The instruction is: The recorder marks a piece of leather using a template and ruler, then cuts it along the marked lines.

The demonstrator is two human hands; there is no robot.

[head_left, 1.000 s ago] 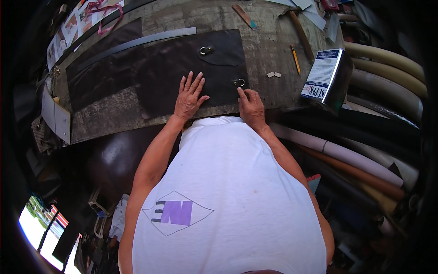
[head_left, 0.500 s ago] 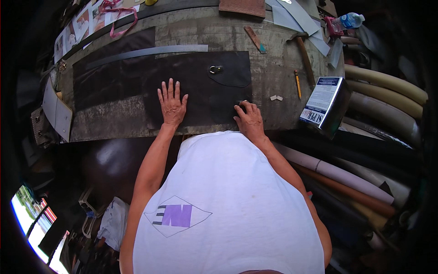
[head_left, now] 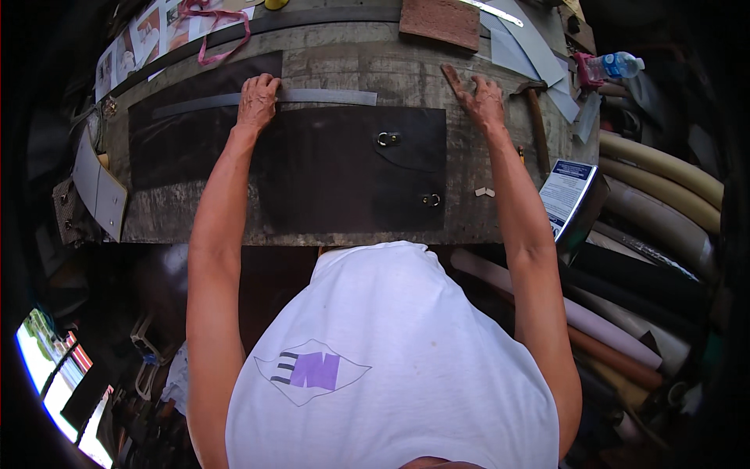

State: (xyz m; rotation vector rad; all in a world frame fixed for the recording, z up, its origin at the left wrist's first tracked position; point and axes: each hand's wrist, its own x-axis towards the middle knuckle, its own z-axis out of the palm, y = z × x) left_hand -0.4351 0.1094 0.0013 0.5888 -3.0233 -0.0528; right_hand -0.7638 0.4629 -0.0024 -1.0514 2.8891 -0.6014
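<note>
"where is the dark leather-like panel (head_left: 336,176)?"

"flat on the scuffed workbench (head_left: 344,59), at twelve o'clock from the person's white shirt (head_left: 398,336). it carries two metal d-rings: the upper d-ring (head_left: 383,139) sits between one and two from the panel's middle, by a rounded flap, and the lower d-ring (head_left: 433,200) between three and four."

"what lies right beside it?"

"a second dark sheet (head_left: 180,156) at nine, and along the far edges a grey straightedge (head_left: 328,96), running from ten toward twelve."

"and the hands?"

"the left hand (head_left: 258,102) is at ten from the panel, fingers curled over the straightedge. i cannot tell whether they pinch it or only rest on it. the right hand (head_left: 487,103) is at two, its fingers at a reddish-brown flat stick (head_left: 451,78). the hand covers the near end, so i cannot tell whether it grips."

"farther out?"

"at three, two small pale pieces (head_left: 480,192), then a pencil (head_left: 521,152) partly behind the right forearm, then a rectangular metal can (head_left: 564,187). a hammer (head_left: 539,129) lies between two and three, a brick-coloured block (head_left: 440,23) at one, a clear bottle (head_left: 617,65) at two, and a pink ribbon (head_left: 248,31) between ten and eleven."
</note>
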